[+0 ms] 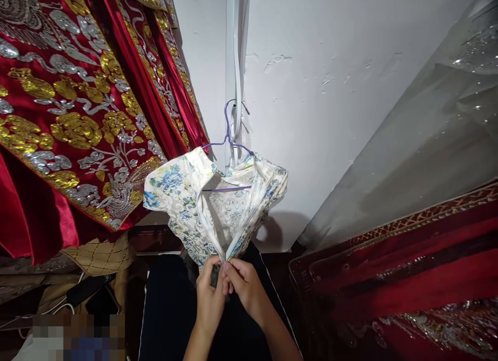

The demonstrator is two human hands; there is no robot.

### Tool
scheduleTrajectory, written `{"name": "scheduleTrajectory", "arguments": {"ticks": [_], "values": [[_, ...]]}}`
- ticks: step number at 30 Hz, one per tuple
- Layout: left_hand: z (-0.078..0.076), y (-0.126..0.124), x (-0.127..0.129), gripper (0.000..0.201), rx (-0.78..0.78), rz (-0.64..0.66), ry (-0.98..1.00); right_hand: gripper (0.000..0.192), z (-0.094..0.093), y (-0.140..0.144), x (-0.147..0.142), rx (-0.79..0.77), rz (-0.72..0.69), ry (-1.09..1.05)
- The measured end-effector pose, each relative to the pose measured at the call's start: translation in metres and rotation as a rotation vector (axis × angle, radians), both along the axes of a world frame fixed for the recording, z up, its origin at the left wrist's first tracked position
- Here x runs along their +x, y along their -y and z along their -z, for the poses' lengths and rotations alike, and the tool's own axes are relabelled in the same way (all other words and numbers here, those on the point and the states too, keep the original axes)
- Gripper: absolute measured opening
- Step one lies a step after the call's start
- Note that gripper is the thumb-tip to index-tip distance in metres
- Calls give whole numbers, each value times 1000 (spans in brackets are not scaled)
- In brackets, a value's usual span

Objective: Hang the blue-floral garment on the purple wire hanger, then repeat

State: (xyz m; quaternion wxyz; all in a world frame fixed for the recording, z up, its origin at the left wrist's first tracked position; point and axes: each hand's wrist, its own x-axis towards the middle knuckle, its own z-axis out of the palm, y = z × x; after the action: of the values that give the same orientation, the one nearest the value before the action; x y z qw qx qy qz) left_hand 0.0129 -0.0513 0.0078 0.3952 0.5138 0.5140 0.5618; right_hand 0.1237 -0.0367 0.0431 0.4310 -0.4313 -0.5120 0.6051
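Note:
A cream dress with blue flowers (184, 216) hangs from a thin purple hanger (227, 138), its back opening spread in a V. At the bottom of that V, where the zipper (225, 256) comes together, both hands meet. My left hand (212, 280) pinches the fabric beside the zipper's lower end. Close against it, my right hand (239, 280) has thumb and fingers pressed together at the zipper, probably around the slider, which is hidden by the fingertips. The lower part of the dress drops out of sight behind the hands.
Red garments with gold and silver embroidery (78, 122) hang at the left. A sheer whitish sparkly fabric (389, 158) and dark red cloth (408, 257) fill the right. Behind the hanger stands a white wall (311, 91). A tan quilted seat (101, 254) is at lower left.

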Motion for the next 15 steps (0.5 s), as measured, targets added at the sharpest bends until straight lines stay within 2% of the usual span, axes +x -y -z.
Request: {"name": "scheduleTrajectory", "arguments": {"ticks": [4, 7, 15], "values": [[-2, -1, 2, 24, -1, -15, 6, 36, -3, 1, 1, -6, 12, 7], [-2, -1, -1, 19, 41, 25, -4, 36, -7, 2, 0, -10, 5, 18], [-9, -5, -14, 27, 4, 53, 59, 35, -10, -4, -9, -36, -34, -1]]}}
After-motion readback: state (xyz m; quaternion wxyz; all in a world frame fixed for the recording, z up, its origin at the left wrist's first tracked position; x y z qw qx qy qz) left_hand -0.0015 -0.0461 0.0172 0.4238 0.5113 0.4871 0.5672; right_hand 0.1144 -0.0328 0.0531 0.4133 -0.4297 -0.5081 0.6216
